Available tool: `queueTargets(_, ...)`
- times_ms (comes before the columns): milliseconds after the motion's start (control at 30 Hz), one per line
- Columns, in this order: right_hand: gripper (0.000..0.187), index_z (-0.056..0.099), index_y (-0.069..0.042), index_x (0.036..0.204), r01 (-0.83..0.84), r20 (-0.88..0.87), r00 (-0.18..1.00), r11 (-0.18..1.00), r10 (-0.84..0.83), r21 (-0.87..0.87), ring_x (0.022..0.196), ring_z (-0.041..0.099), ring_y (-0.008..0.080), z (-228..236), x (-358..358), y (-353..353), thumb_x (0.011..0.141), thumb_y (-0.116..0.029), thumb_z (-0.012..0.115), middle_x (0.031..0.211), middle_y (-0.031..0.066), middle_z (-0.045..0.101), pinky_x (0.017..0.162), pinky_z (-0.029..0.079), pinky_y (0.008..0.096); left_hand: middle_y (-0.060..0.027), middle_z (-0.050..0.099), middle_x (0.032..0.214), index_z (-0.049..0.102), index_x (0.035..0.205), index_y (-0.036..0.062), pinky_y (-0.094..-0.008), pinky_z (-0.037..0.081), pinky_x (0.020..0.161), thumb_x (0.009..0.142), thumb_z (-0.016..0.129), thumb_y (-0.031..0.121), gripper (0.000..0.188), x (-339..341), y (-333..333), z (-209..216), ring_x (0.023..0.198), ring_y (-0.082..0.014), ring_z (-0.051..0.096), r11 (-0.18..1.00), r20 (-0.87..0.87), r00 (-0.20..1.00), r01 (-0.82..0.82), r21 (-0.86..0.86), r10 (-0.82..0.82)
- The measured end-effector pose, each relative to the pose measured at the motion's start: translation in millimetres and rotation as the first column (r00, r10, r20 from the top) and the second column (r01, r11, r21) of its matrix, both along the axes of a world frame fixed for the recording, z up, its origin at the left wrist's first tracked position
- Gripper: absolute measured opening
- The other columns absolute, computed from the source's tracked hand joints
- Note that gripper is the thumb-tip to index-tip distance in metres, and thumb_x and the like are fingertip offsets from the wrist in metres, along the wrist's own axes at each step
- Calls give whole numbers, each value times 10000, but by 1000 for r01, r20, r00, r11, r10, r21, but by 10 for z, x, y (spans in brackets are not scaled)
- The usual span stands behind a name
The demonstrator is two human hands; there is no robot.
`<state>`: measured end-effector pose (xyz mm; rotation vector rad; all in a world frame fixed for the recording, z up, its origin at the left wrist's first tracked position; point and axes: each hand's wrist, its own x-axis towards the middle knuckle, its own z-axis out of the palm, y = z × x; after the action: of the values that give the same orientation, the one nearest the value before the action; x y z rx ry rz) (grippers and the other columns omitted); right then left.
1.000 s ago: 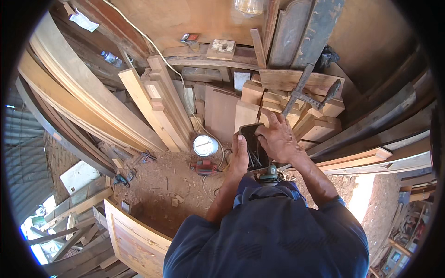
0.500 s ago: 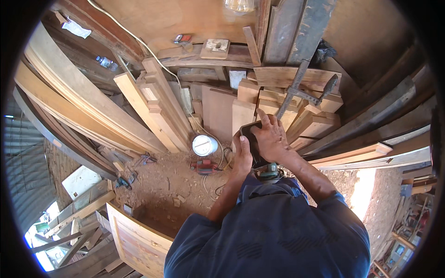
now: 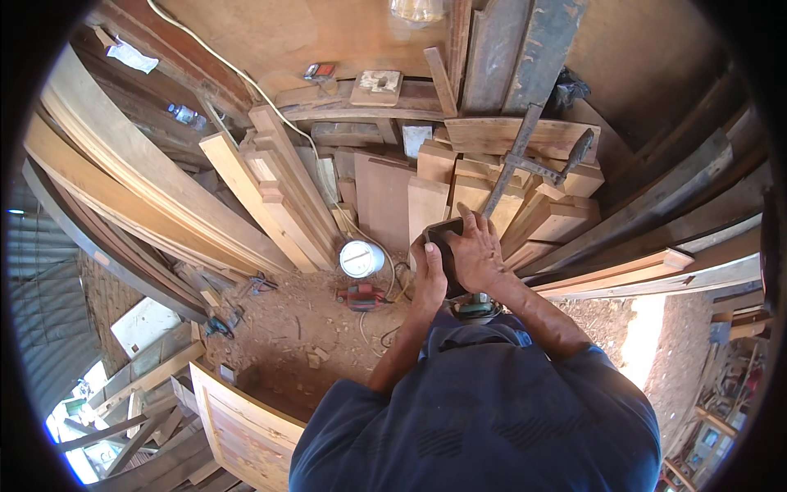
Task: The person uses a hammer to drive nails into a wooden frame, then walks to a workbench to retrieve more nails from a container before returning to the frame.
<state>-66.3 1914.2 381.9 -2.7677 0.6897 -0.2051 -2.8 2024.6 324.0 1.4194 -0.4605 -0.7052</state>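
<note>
In front of my chest I hold a dark, flat, rounded-corner thing that looks like a phone [image 3: 452, 284]. My left hand [image 3: 429, 277] is closed around its left edge, with the thumb along the side. Over its face lies my right hand [image 3: 479, 256], fingers stretched out and apart, the thumb near the surface. What the face shows is hidden by the hand. Just below the phone, a green power tool [image 3: 475, 308] shows in part. Beyond my right hand a metal bar clamp [image 3: 516, 160] leans against the stacked timber [image 3: 492, 184].
On the dusty floor lie a white bucket [image 3: 361, 259], a red power tool [image 3: 363, 297] with cords, and a teal tool [image 3: 218, 325]. Long boards [image 3: 156, 189] lean at the left, dark beams [image 3: 656, 217] at the right. A wooden panel [image 3: 246, 418] stands at the lower left.
The phone has tilted slightly, and my right hand has shifted a little down over it. My left hand keeps its hold. The view has moved slightly.
</note>
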Motion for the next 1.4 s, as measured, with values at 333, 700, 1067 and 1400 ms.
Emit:
queueTargets(333, 316, 721, -11, 1000, 49, -151, 988, 992, -31, 118, 1283, 417, 423, -57, -30, -86, 827, -262, 636, 1398, 248, 441, 1121, 314, 494, -210, 452, 1326, 311, 1386, -51, -389, 355, 1081, 1081, 322, 456, 591, -113, -52, -181, 1245, -278, 463, 995, 201, 979, 14, 98, -34)
queueTargets(700, 125, 702, 10, 871, -53, 230, 973, 961, -11, 271, 1316, 402, 457, -86, -134, -214, 779, -74, 703, 1477, 263, 382, 1111, 341, 512, -190, 454, 1309, 324, 1386, -36, -381, 390, 1050, 1073, 284, 522, 641, -87, -100, -228, 1228, -249, 466, 996, 36, 999, -7, 86, 4)
queueTargets(1067, 116, 661, -45, 960, -281, 293, 850, 96, -438, 955, 1091, 641, 253, 57, -267, -474, 963, -160, 671, 1208, 174, 647, 935, 508, 377, -144, 502, 1256, 328, 1343, 5, -321, 501, 919, 1052, 304, 577, 642, -37, -164, -448, 1112, -171, 552, 995, -317, 948, 4, -97, -34)
queueTargets(1400, 256, 598, 10, 1192, -384, 166, 891, -505, -423, 773, 1017, 710, 258, -69, -238, -312, 1026, -181, 557, 1174, 196, 687, 907, 595, 373, -108, 556, 1118, 355, 1286, 55, -260, 580, 765, 1069, 309, 523, 518, 19, -199, -462, 945, -151, 637, 977, -478, 877, -57, -204, -48)
